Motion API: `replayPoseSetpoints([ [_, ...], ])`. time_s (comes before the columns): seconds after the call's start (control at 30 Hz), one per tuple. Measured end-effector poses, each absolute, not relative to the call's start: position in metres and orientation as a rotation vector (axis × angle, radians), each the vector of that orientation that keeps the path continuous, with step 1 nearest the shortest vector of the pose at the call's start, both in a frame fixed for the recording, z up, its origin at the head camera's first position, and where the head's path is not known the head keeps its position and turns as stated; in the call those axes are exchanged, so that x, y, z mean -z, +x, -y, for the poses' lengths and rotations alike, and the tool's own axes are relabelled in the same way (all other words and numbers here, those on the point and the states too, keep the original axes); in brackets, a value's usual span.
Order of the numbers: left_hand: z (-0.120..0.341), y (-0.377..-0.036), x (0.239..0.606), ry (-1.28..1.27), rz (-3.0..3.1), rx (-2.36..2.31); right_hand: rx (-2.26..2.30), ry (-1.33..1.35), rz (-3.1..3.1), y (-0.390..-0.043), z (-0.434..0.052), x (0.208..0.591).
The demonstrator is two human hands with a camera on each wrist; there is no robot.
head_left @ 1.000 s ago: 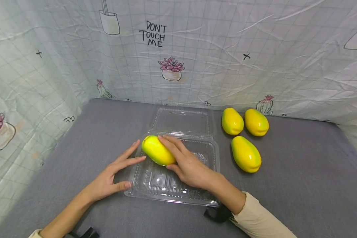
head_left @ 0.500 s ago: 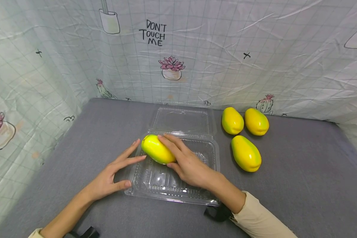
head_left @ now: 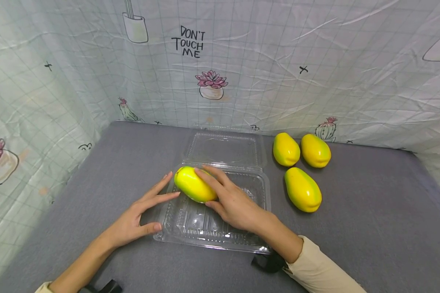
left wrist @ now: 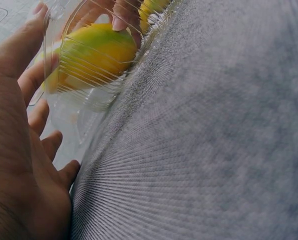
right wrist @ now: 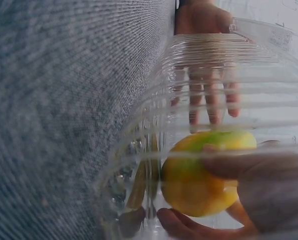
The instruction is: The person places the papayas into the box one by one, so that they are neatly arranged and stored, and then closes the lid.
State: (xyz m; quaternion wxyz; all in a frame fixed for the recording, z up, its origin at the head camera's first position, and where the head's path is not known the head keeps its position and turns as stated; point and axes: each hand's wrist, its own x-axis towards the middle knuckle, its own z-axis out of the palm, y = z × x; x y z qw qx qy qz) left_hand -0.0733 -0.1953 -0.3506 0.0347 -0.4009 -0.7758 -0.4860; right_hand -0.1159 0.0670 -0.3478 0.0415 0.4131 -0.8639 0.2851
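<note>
Yellow-green fruit (head_left: 191, 184) lies in the clear box (head_left: 201, 222); from afar I see its long axis slanting, one end pointing far-left. The right hand (head_left: 236, 203) pinches it in its grip; the left hand (head_left: 132, 220) has its grip spread at the box's left rim.

Even light, soft shadows, glints on container (head_left: 205, 221) (small), wrist views blurrier.

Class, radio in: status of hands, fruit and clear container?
Right hand gripping yellow fruit inside clear container. Left hand, fingers spread, at container's left edge. Lid lying open, nothing visibly in the way.
</note>
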Motion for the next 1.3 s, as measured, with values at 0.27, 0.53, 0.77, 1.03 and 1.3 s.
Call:
replayPoseSetpoints([
  [0.27,0.1953,-0.0741,0.3507,-1.240,2.372,1.495,-0.882,1.262,2.635,-0.1168,-0.0675,0.3477],
  [0.53,0.1950,-0.0746,0.3505,-1.232,2.384,1.503,-0.921,1.269,2.636,-0.1169,-0.0679,0.3475],
  [0.77,0.1948,-0.0749,0.3504,-1.229,2.380,1.505,-0.919,1.251,2.649,-0.1169,-0.0680,0.3473],
  [1.03,0.1952,-0.0751,0.3508,-1.223,2.389,1.507,-0.931,1.255,2.636,-0.1171,-0.0681,0.3463],
  [1.3,0.1950,-0.0744,0.3499,-1.235,2.386,1.528,-0.919,1.272,2.621,-0.1167,-0.0687,0.3463],
])
